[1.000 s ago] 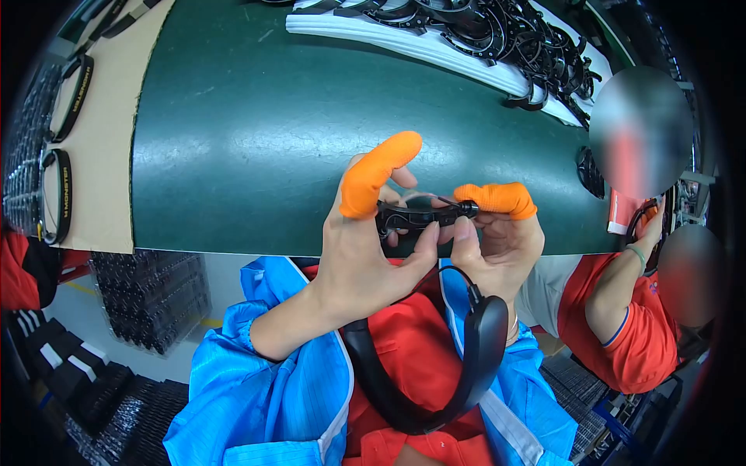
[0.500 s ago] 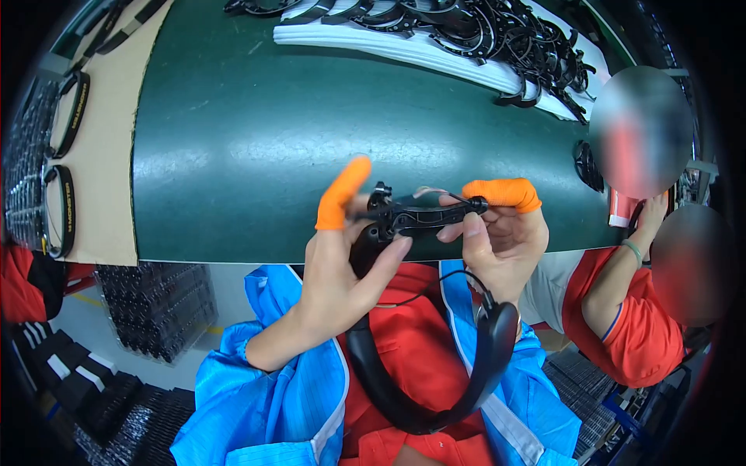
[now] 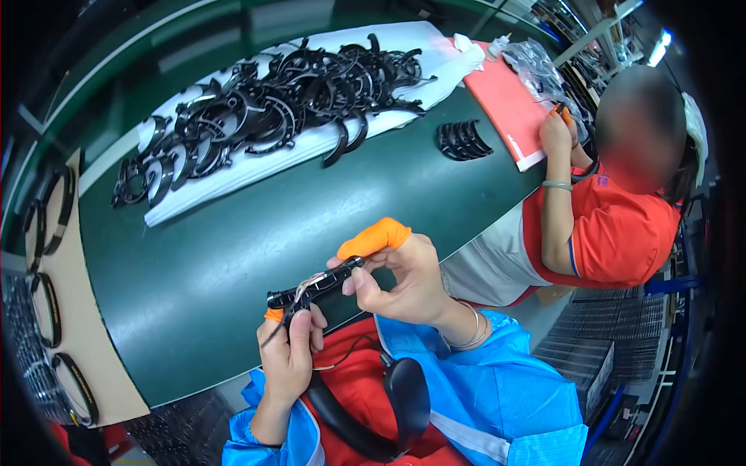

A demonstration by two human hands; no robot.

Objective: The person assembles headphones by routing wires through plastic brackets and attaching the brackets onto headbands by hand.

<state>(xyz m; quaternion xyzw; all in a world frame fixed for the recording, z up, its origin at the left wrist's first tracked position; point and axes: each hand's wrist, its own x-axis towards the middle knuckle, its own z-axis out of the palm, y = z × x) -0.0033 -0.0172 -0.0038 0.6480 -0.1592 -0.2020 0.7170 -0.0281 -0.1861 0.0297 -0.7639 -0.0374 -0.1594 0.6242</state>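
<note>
The right hand [image 3: 410, 283] pinches the right end of a slim black part [image 3: 329, 279] between thumb and a finger in an orange cover [image 3: 381, 236], while the left hand [image 3: 284, 359] grips a short piece [image 3: 295, 307] below its left end. The part is above the near side of the green table [image 3: 194, 299]. It looks light and stiff, probably smooth plastic, so its solid ends seem the best hold; the thin wires [image 3: 304, 288] on its left half look fragile, best left unpinched. Nearer is a black headband [image 3: 359, 441]; farther, curved black parts [image 3: 291, 109] lie heaped on white sheeting [image 3: 241, 179]
</note>
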